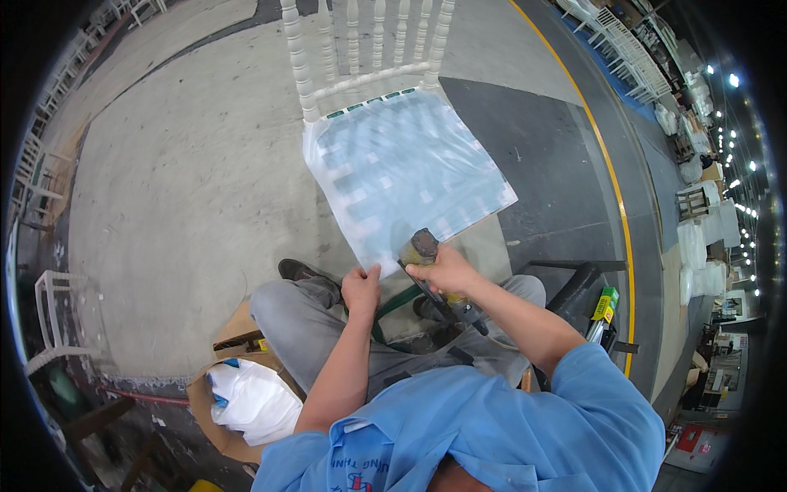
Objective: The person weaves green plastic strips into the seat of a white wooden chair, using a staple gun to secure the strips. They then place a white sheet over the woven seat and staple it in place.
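Observation:
In front of me stands a white chair (pixel 367 80) with turned spindles in its back. A thin, whitish-blue sheet (pixel 402 168) covers its seat and hangs past the edges. My left hand (pixel 361 289) is closed, pinching the sheet at the seat's near left corner. Just to the right of it, my right hand (pixel 447 271) is wrapped round a dark, worn staple gun (pixel 424 243). The tool's nose is close to the seat's near edge; whether it touches cannot be made out. A green strap or hose (pixel 398 302) passes below my hands.
An open cardboard box (pixel 215 422) with white sheeting (pixel 254 400) stands by my left leg. At my right are a dark frame (pixel 574 291) and a green-yellow box (pixel 606 303). A white chair (pixel 57 316) stands far left. A yellow line (pixel 611 176) runs along the floor at right.

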A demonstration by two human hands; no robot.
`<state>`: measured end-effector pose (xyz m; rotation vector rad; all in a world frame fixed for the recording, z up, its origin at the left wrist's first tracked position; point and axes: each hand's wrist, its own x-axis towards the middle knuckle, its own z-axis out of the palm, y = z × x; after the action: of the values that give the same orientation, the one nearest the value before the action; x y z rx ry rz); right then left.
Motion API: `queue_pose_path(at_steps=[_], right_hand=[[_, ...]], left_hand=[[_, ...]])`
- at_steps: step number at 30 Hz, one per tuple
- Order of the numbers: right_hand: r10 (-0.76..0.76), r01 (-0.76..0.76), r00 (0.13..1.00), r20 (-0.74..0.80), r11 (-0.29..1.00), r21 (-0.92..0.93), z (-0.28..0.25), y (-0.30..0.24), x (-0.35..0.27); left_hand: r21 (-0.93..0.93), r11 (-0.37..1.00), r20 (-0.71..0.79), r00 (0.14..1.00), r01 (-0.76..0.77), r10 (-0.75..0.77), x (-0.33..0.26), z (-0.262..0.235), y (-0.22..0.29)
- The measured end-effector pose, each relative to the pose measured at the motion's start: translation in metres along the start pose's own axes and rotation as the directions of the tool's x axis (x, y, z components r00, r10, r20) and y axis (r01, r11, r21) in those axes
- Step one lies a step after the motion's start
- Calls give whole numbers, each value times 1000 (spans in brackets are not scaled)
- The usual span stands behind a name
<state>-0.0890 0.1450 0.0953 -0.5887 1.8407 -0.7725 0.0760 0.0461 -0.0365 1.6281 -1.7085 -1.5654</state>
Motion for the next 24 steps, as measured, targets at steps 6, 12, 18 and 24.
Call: queue_pose_path(at_steps=[6, 12, 18, 24], right_hand=[[22, -25, 986, -165, 1000, -17, -27, -9, -41], [-29, 181, 901, -433, 933, 312, -132, 8, -158], [367, 38, 675, -640, 849, 527, -210, 128, -291], [560, -18, 687, -463, 651, 759, -200, 265, -310]], left_hand=[[-87, 995, 51, 998, 40, -35, 9, -11, -8], [-249, 923, 301, 929, 293, -214, 8, -28, 6], [-159, 910, 377, 875, 383, -302, 7, -31, 11], [-175, 982, -99, 993, -74, 57, 42, -48, 20]])
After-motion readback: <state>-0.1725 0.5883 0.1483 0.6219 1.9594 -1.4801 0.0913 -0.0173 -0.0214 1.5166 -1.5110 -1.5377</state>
